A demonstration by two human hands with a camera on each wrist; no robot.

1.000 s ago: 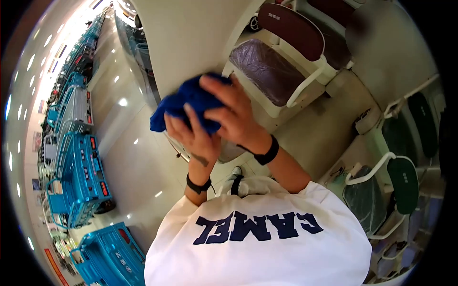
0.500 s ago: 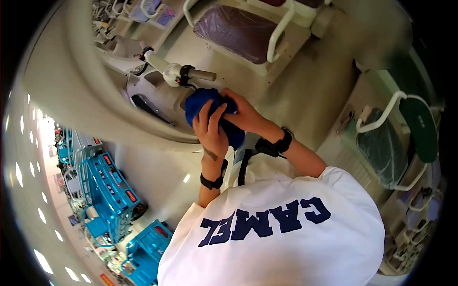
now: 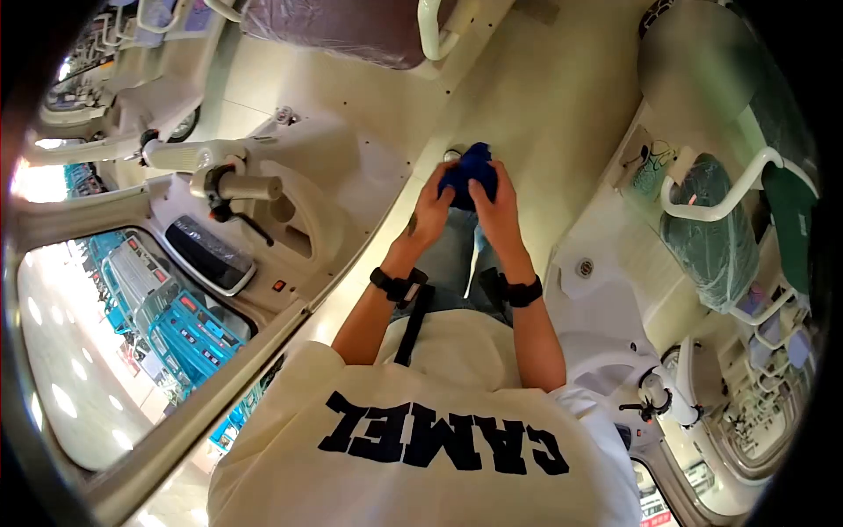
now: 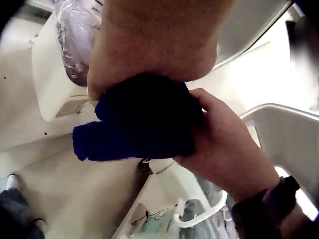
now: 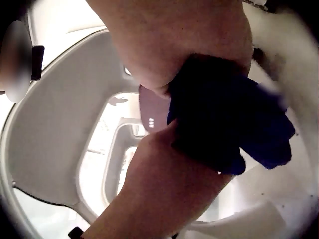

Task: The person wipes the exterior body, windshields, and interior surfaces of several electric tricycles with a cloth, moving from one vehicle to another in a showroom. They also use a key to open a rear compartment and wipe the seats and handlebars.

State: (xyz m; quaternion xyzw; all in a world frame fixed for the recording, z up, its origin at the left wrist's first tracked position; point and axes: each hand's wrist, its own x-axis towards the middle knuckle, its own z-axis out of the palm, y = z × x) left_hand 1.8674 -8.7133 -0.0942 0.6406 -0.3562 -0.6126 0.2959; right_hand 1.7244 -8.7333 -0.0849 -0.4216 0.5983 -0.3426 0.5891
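A bunched dark blue cloth (image 3: 469,181) is held between both hands in front of the thighs in the head view. My left hand (image 3: 431,211) grips its left side and my right hand (image 3: 498,209) its right side, both thumbs on the near face. In the left wrist view the cloth (image 4: 144,122) hangs in folds below the left hand (image 4: 154,45), with the right hand (image 4: 229,144) on its other side. From the right wrist, the right hand (image 5: 184,40) and left hand (image 5: 164,172) hold the cloth (image 5: 224,114); their fingertips are largely hidden.
A pale vehicle cabin with a handlebar grip (image 3: 250,187) and window frame stands at left. A plastic-wrapped maroon seat (image 3: 342,26) is ahead. Green wrapped seats (image 3: 711,233) with white armrests and another handlebar (image 3: 654,395) are at right.
The head view has swung away from the curved pale panel toward the cabin and floor. Both hands, holding the cloth, have come away from the panel; the cloth is now more compact between them.
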